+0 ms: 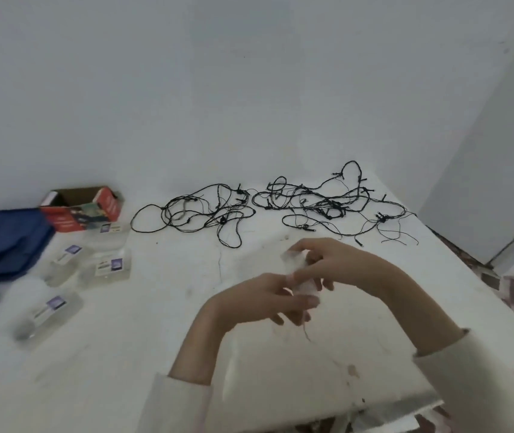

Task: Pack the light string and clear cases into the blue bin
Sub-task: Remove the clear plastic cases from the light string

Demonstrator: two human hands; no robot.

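Near, lower centre: left hand [268, 303] and right hand [327, 264] are raised together over the white table top [155, 354]. Both sets of fingers are curled and pinch a small white wad [294, 260] between them. A thin thread hangs below it. Cannot tell what the wad is or whether it belongs to the lights. Neither hand touches any task item.

Progress: looks like nothing is packed yet, so all the packing is left.

Left of frame: four clear plastic rectangular cases with small purple-and-white labels lie loose on the table. Nearest clear case [46, 314] is lower left, two more [62, 264] [108, 267] sit side by side beyond it, and the fourth [108, 232] lies just in front of the red box. All are outside the bin.

Far left edge: dark blue fabric bin [5, 242], soft and partly cropped. Its inside is not visible, so contents cannot be told.

Upper left: open red printed cardboard box [71, 217], just beside the blue bin. The visible interior is dark, with nothing seen in it.

Far, centre to right: tangled black thin-wire light string [312, 204] is spread in two loose clumps along the far edge of the table, well apart from the bin.
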